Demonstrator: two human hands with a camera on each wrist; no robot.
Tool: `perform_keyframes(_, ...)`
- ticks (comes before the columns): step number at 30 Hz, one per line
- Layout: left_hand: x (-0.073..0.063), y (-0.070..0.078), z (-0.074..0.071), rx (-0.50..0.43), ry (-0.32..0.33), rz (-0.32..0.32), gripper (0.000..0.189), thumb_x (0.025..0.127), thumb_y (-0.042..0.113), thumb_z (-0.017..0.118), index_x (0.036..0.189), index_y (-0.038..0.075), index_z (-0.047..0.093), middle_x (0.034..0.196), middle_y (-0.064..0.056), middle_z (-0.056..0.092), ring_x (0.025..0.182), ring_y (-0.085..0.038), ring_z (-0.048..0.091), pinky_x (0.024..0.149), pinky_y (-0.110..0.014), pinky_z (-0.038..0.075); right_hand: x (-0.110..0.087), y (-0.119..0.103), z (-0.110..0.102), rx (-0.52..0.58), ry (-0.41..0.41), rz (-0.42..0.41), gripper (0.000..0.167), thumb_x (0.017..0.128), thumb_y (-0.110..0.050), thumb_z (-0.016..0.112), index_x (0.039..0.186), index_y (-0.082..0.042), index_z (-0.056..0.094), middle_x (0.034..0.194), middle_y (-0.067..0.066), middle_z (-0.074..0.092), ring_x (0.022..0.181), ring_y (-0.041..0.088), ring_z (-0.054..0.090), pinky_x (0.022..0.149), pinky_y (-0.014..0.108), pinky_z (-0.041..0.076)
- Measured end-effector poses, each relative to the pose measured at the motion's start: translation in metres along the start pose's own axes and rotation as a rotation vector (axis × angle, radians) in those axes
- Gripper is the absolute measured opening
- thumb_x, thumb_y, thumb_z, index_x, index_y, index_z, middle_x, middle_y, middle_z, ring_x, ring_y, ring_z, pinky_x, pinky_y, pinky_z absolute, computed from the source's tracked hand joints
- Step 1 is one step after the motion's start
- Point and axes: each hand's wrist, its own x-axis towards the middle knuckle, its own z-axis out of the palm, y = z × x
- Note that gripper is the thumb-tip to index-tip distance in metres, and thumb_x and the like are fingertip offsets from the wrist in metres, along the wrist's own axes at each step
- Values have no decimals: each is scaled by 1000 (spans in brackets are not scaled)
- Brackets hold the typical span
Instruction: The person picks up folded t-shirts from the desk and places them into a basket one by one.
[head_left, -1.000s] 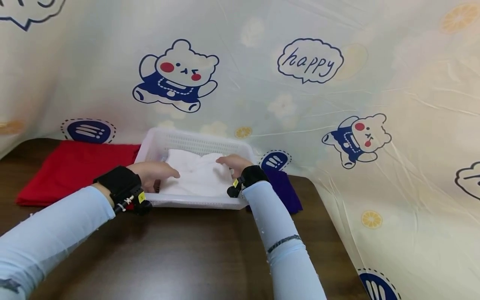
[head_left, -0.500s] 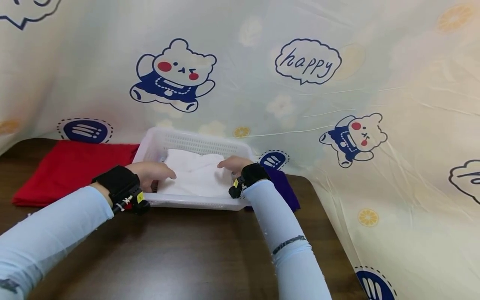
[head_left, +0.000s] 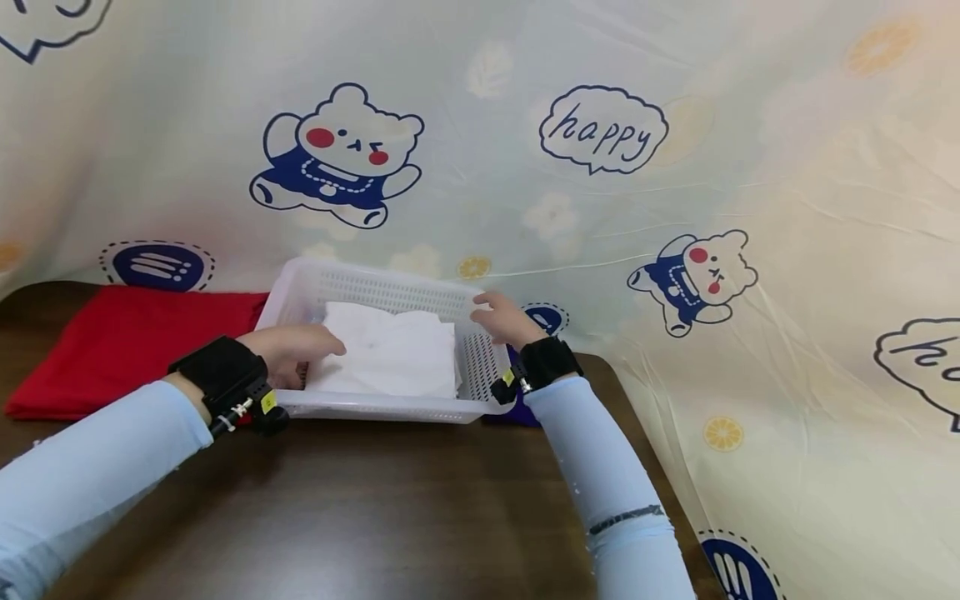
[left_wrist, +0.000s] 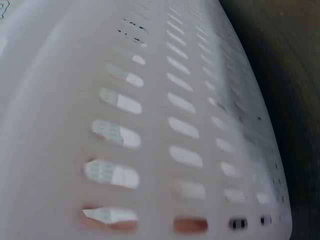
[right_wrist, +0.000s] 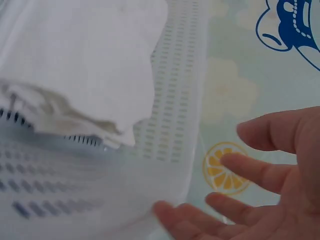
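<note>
A folded white cloth [head_left: 386,350] lies in the white perforated plastic basket [head_left: 375,406]. My left hand [head_left: 292,348] reaches over the basket's left side, its thumb extended over the cloth's left edge and its fingers down inside the wall. In the left wrist view the basket wall [left_wrist: 155,115] fills most of the picture, with bits of skin showing through the lowest slots. Above the basket's right rim is my right hand [head_left: 510,321], holding nothing. Its fingers are spread apart in the right wrist view, beside the rim and away from the cloth [right_wrist: 85,65].
A folded red cloth [head_left: 142,342] lies left of the basket on the dark wooden table [head_left: 360,508]. Part of a purple cloth [head_left: 521,414] shows beside the basket's right end. A printed curtain [head_left: 465,192] hangs behind and along the right side of the table.
My right hand has come off the white cloth and moved right, up over the basket's rim. The left hand keeps its place at the cloth's left edge. The head view has shifted slightly.
</note>
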Motion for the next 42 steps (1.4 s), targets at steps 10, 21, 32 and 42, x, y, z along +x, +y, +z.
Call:
perform_keyframes(10,-11,-10,0,311,271,484,54,106,21,47,155,4,32,158,-27,31,140,-47,37,112,-67,32,-5,45,21,42,100,-57,74,96,-3,63,160,-13,27,161,16,32,139,35,44,111,56,41)
perform_keyframes(21,-26,-25,-2,243,581,753,40,105,15,49,144,5,52,156,-19,37,144,-42,32,109,-67,36,-2,71,34,146,20,-20,98,88,14,62,164,-21,11,157,17,39,129,38,55,98,56,52)
perform_keyframes(32,-27,-46,-13,339,785,723,52,104,12,48,152,-1,35,158,-29,25,141,-53,27,103,-76,32,-6,82,41,265,51,-53,96,91,11,58,164,-26,8,161,12,33,131,36,52,100,57,51)
perform_keyframes(42,-26,-66,-31,340,765,624,57,108,20,40,154,-8,23,155,-38,20,137,-63,21,103,-83,18,-5,83,42,309,58,-71,93,92,9,56,164,-28,11,163,9,30,136,36,46,107,59,44)
